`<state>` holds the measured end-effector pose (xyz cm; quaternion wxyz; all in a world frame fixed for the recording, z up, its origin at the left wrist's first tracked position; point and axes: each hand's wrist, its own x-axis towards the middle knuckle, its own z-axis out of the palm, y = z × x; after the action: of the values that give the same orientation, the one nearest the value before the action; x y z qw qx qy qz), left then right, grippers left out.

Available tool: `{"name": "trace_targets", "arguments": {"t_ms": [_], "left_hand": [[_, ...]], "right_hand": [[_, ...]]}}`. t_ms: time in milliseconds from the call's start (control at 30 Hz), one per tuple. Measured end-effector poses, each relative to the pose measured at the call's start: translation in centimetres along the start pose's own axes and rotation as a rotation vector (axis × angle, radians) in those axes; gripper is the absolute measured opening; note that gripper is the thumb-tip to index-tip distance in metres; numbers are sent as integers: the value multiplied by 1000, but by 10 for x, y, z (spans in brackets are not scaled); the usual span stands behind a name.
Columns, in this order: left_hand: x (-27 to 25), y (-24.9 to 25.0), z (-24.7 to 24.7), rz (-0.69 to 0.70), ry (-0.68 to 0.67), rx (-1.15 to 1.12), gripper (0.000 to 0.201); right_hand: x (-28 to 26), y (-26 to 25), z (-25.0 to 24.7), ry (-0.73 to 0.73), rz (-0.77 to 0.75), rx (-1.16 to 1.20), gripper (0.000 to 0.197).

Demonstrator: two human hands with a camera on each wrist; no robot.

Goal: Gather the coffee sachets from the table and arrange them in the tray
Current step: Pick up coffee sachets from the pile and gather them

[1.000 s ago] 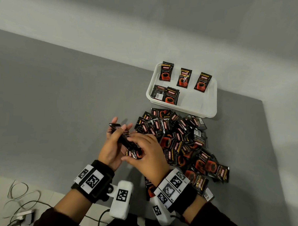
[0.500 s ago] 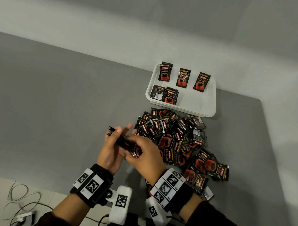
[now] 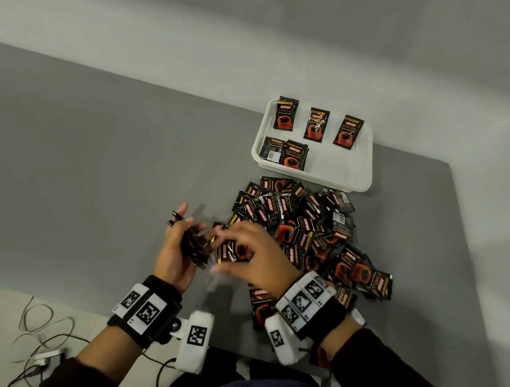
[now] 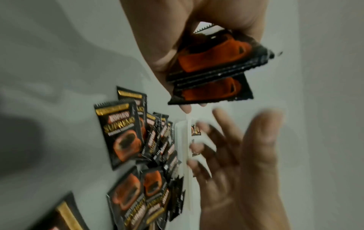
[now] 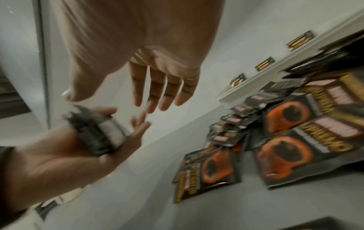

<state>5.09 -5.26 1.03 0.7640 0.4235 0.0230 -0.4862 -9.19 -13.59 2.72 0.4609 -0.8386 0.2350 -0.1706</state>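
Gathering sachets, I am gripping a small stack of sachets (image 3: 193,247) edge-up in my left hand (image 3: 175,252), thumb and fingers curled round it. My right hand (image 3: 252,256) is reaching over the near left edge of the loose pile (image 3: 302,227) with fingers extended; whether it is pinching a sachet, I cannot tell. I am judging that each new sachet should be squared against the stack before I tighten my grip, or the slippery foil will fan out. The white tray (image 3: 356,180) is sitting at the table's (image 3: 103,157) far right corner, holding five sachets. The pile is lying between my hands and the tray, so I should be lifting over it.
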Motion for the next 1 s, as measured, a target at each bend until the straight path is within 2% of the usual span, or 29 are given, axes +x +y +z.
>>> {"name": "trace_targets", "arguments": {"t_ms": [67, 167, 300, 400, 533, 733, 900, 1000], "left_hand": [[0, 4, -7, -26, -1, -7, 24], [0, 8, -17, -87, -21, -28, 18], [0, 10, -28, -133, -41, -43, 19], [-1, 11, -34, -144, -40, -53, 19], [0, 14, -42, -134, -29, -74, 18], [2, 19, -54, -120, 5, -99, 17], [6, 23, -56, -115, -30, -105, 16], [8, 27, -56, -115, -28, -105, 15]], "right_hand": [[0, 16, -10, 65, 119, -21, 38], [5, 40, -13, 1, 292, -362, 35], [15, 48, 10, -179, 294, -607, 56], [19, 48, 24, -200, 313, -717, 53], [27, 46, 23, -222, 348, -743, 48], [38, 37, 26, -322, 347, -820, 60], [46, 31, 30, -277, 333, -753, 38], [49, 24, 26, -201, 346, -605, 21]]}}
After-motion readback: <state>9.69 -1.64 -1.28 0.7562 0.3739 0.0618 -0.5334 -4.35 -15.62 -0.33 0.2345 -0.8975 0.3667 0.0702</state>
